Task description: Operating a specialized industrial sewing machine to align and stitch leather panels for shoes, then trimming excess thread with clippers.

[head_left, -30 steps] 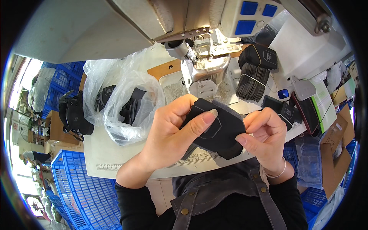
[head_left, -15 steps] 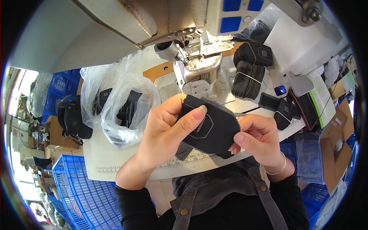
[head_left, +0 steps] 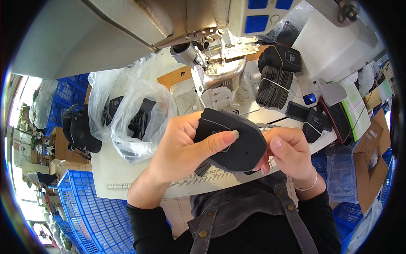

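Above the table's near edge, my left hand [head_left: 186, 144] is closed on a black fabric piece [head_left: 245, 146], thumb pressed on top. The piece is rounded at one end, with a pale printed outline and a grey fuzzy edge. At its right end my right hand [head_left: 287, 152] has curled fingers against the edge, some fingertips passing underneath. Its thumb is bent beside the piece rather than flat on it. A bit of shiny metal shows just beyond the right hand; most of it is hidden. Beyond the piece stands a sewing machine [head_left: 220, 76].
Left on the table [head_left: 114, 169], a clear plastic bag [head_left: 139, 148] holds black pieces. To the right lie a banded stack of black pieces [head_left: 272, 91], another bundle [head_left: 285, 59] and loose straps [head_left: 300, 112]. A blue basket [head_left: 93, 207] and a cardboard box [head_left: 372, 161] flank the table.
The black piece has tilted and turned slightly, so more grey edging shows along its lower side. My right thumb has lifted off its surface, and the right hand has shifted a little rightward.
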The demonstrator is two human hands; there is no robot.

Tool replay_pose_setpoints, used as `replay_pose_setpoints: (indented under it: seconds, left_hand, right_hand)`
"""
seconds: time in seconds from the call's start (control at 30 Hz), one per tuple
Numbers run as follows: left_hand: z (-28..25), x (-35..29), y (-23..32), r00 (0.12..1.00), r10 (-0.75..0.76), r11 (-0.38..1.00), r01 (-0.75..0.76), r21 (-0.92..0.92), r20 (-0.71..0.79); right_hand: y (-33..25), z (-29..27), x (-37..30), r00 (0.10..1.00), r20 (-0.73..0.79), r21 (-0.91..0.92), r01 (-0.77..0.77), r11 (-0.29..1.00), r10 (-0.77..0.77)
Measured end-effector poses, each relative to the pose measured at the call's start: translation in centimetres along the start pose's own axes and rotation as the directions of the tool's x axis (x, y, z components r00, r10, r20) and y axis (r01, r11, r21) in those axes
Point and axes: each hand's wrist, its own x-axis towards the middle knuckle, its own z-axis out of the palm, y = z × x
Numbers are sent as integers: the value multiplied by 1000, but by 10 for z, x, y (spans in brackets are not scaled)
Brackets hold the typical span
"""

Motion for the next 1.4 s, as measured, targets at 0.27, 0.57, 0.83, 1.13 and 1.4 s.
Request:
replay_pose_setpoints:
  seconds: [0.27, 0.57, 0.83, 1.13, 1.4]
  left_hand:
    - [0, 0, 1, 1000, 6, 1000, -6, -24, -1]
    - [9, -4, 6, 997, -9, 997, 15, 78, -73]
    - [7, -1, -1, 998, 23, 1000, -23, 3, -60]
    - [5, -5, -1, 995, 75, 982, -63, 176, -62]
    - [6, -6, 2, 998, 68, 948, -60, 313, -13]
  right_hand:
    - [-1, 8, 0, 999, -15, -107, 29, 994, -31]
    - [4, 3, -1, 977, 22, -443, 201, 874, -214]
    - [1, 5, 0, 965, -29, -511, 209, 834, -260]
    - [7, 3, 0, 968, 19, -511, 225, 830, -251]
    - [-12, 10, 12, 958, 130, -652, 277, 706, -256]
